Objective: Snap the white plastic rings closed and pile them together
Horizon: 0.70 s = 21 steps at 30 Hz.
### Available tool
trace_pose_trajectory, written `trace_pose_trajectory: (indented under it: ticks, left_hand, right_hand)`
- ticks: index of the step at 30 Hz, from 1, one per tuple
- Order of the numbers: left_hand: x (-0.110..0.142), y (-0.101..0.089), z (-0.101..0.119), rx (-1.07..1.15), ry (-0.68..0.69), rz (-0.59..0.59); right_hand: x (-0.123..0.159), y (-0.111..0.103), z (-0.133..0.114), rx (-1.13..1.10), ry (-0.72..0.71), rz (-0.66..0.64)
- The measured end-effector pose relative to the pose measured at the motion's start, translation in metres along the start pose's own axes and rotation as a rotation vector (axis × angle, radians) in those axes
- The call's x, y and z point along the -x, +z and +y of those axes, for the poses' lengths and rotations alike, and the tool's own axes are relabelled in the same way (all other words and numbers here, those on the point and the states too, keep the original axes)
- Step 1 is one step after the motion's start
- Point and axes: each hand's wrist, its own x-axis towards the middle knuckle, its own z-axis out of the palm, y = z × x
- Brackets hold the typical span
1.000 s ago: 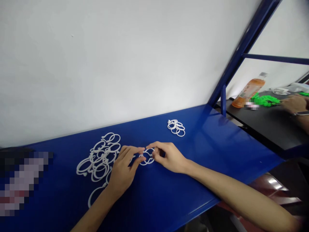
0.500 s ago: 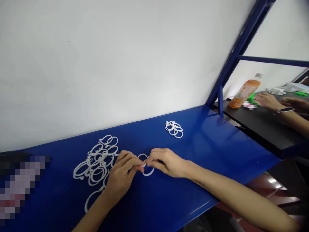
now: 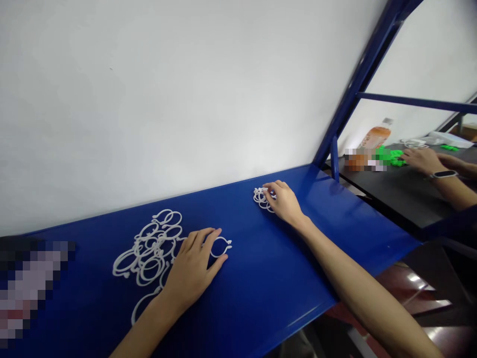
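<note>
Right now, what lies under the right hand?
The right hand covers part of a small pile of white plastic rings; their left edges show, but the rings beneath the fingers are hidden.

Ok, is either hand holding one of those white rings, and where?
Nothing clearly held. The left hand flanks a lone white ring; the right hand's fingertips rest on the small ring pile, grip unclear.

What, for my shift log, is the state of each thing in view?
Left hand, flat on bench, beside loose ring.
Right hand, on small ring pile.
Loose ring, lying flat.
Small ring pile, partly under right hand.
Large ring pile, rings overlapping.
Bottle, upright.
Co-worker's hands, beside green pieces.
</note>
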Motion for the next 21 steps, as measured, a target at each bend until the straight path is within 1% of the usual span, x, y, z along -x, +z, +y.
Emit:
trace_pose_trajectory:
  ticks: [3, 6, 11, 15, 17, 18, 21]
  left_hand:
    - [0.001, 0.004, -0.001, -0.001, 0.001, -0.028]
    - [0.0, 0.006, -0.002, -0.004, 0.051, -0.061]
    - [-0.001, 0.001, 0.003, 0.011, 0.113, -0.037]
    - [-0.003, -0.005, 0.009, 0.027, 0.108, -0.015]
    - [-0.004, -0.007, 0.011, 0.082, 0.08, 0.011]
    - [-0.005, -0.008, 0.013, 0.129, 0.061, 0.033]
    - [-0.006, -0.011, 0.016, 0.306, -0.024, 0.085]
  right_hand:
    - [0.001, 0.002, 0.002, 0.041, 0.027, -0.034]
    - [0.002, 0.001, 0.001, 0.055, 0.027, -0.016]
    - [0.002, -0.004, -0.007, 0.033, -0.025, 0.032]
    - [0.007, -0.006, -0.023, -0.033, -0.103, 0.037]
    - [0.014, -0.007, -0.036, -0.108, -0.174, -0.008]
    - [0.018, -0.007, -0.043, -0.159, -0.222, -0.05]
    - [0.034, -0.007, -0.067, -0.349, -0.38, -0.241]
